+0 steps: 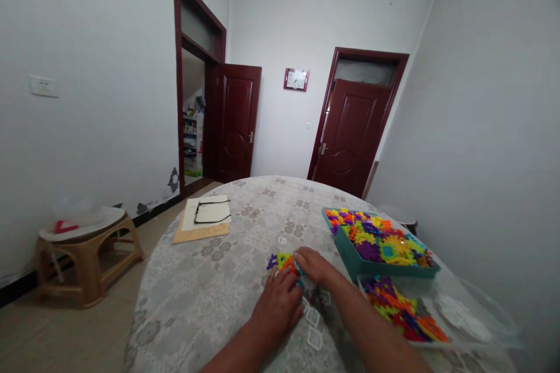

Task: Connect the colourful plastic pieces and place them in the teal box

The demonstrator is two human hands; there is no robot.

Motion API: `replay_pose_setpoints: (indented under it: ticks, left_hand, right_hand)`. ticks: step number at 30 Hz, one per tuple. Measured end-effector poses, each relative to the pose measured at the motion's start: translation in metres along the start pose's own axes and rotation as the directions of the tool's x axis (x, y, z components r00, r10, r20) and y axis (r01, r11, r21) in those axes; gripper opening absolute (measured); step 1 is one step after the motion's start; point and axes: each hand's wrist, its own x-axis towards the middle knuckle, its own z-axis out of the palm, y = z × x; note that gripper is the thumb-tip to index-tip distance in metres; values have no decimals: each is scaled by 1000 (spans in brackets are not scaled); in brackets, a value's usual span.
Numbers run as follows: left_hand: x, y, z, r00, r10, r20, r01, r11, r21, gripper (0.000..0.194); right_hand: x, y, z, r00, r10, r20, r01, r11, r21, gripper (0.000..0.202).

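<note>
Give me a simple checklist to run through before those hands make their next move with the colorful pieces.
1. Left grip at the colorful pieces: ok, fingers on them.
2. Right grip at the same pieces: ok, on their right side.
3. Pieces firmly joined: cannot tell, the hands cover part of them.
4. White frames well away from the hands: not ok, several lie close by.
5. Teal tray of pieces on the table: ok, to the right.
6. Glasses out of the way: ok, on papers at left.

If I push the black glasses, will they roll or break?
The black eyeglasses have thin frames, so they're probably light and might bend. Lying unfolded, they'd likely slide on the cream paper, not roll.
</note>
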Motion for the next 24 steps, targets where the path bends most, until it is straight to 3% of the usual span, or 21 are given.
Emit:
replay_pose_setpoints:
  ticks: [5, 7, 11, 13, 15, 21, 24]
  left_hand:
    - [5, -3, 0, 993, 19, -120, -20, 1000, -11, 24]
    - [6, -4, 1, 982, 47, -182, -50, 999, -14, 22]
    - [6, -6, 0, 951, 74, -302, -85, 996, -23, 18]
    - [8, -6, -2, 933, 27, -358, -57, 996, -74, 17]
    - [9, -6, -6, 912, -58, -407, -6, 988, -155, 19]
    - [16, 0, -23, 925, -256, -282, 123, 901, -416, 28]
    - [18, 1, -27, 906, -358, -224, 194, 824, -532, 33]
  right_hand:
    - [-45, 1, 7, 988, -39, -147, 76, 964, 254, 48]
    - [-63, 5, 9, 984, -39, -176, 84, 962, 261, 49]
    - [-102, 10, 14, 995, 55, -81, -46, 992, 114, 70]
    - [-119, 8, 17, 995, 96, 6, -97, 994, 55, 88]
    - [-130, 4, 23, 996, 86, 32, -86, 996, 9, 90]
    - [-130, -18, 40, 988, 44, -145, -55, 996, -72, 59]
    - [-120, -25, 45, 981, 18, -191, -32, 997, -71, 52]
